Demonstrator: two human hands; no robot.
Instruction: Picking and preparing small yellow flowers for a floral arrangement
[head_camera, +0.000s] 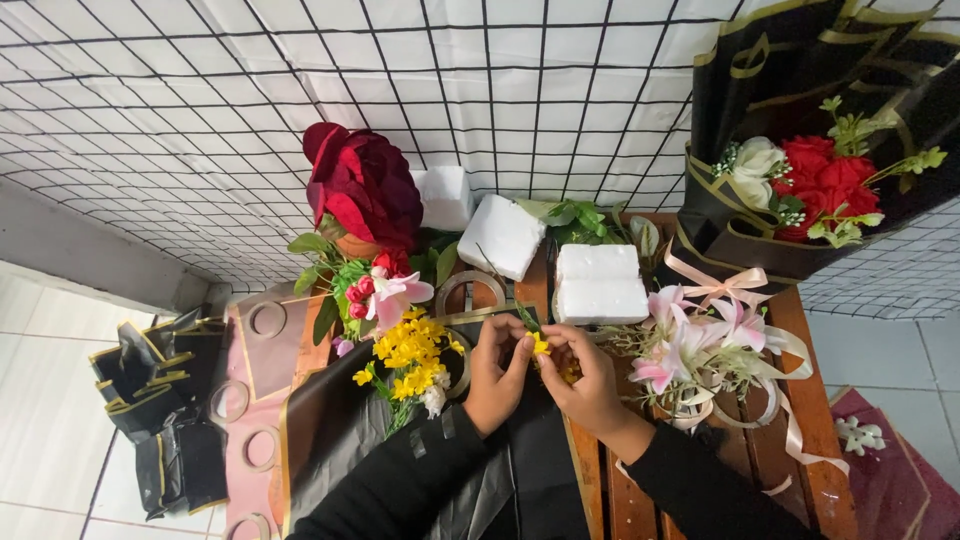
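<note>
Two hands meeting over a small yellow flower sprig at the centre of a wooden worktop.

Largest first: a black-wrapped bouquet fills the upper right of the frame; a dark red rose stands upper left of centre; white foam blocks lie just above the hands; a yellow flower bunch sits just left of them. The left hand and right hand face each other, fingertips nearly touching. The yellow sprig lies between them, its green stem running up and left; the left grip pinches it narrow, and the right grip, curled narrow beside it, seems to hold another yellow bit, partly hidden.
</note>
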